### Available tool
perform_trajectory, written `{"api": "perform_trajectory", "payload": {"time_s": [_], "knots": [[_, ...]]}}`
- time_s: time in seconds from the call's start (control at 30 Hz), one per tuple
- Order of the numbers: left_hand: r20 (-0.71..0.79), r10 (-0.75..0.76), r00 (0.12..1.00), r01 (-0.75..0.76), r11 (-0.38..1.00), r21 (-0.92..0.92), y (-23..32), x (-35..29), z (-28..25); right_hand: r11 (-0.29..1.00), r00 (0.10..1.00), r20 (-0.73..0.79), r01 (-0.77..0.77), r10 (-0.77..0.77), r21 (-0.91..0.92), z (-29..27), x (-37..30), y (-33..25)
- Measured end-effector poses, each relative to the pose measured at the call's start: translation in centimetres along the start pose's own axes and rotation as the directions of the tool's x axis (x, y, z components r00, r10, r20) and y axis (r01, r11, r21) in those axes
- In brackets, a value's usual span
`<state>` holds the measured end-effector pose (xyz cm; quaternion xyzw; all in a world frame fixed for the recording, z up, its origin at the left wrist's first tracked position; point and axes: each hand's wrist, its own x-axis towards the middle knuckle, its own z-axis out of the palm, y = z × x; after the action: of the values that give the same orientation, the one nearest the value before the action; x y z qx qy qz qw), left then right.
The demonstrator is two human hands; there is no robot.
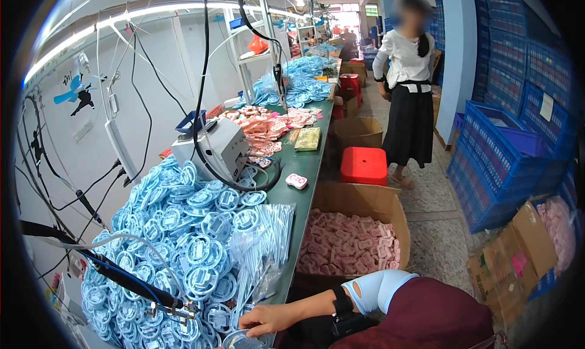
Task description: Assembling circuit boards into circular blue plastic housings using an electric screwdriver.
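My right hand (268,318) reaches in from the lower right, over the bench edge, with a black strap and device on its forearm. Its fingers are bent and closed on a light blue round plastic piece (242,341), partly cut off by the lower edge. Beside it a big heap of similar light blue round pieces (183,239) covers the near bench. A bundle of thin pale sticks (271,227), partly in clear plastic, lies just beyond the hand. My left hand does not show.
Above the heap hangs a black rod-like tool (122,279) with cables. A grey box-shaped machine (210,148) stands on the green bench (308,193). A carton (390,212) holds pink pieces. Beyond are a red stool (364,165), a standing person (409,75) and stacked blue crates (506,148).
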<state>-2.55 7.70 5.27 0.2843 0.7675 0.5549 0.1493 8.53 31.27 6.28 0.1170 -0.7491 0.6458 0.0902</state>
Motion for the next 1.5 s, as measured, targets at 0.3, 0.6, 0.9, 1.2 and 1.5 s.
{"api": "perform_trajectory", "payload": {"time_s": [0.3,0.6,0.9,1.2,1.5], "knots": [[-0.157,0.126,0.98,-0.137,0.988,-0.063,0.2,-2.9,-2.3,0.97,0.986,-0.166,-0.055,0.015,-0.239,1.7,1.9,-2.4],[-0.362,-0.236,0.902,0.124,0.944,-0.307,-3.6,-6.4,-5.1,0.465,0.888,0.214,0.404,-0.407,-0.788,4.3,3.1,-0.7],[-0.263,-0.412,0.872,0.319,0.888,-0.332,-4.5,-7.1,-6.0,0.43,0.836,0.483,0.549,-0.26,-0.717,9.8,4.6,1.3],[0.064,-0.492,0.868,0.458,0.746,-0.484,-6.0,-6.8,-6.3,0.684,0.918,0.391,0.24,0.071,-0.689,11.1,7.8,3.0],[0.087,-0.441,0.893,0.428,0.774,-0.468,-6.3,-6.5,-6.8,0.789,0.794,0.596,0.288,0.12,-0.543,10.8,10.2,2.5]]}}
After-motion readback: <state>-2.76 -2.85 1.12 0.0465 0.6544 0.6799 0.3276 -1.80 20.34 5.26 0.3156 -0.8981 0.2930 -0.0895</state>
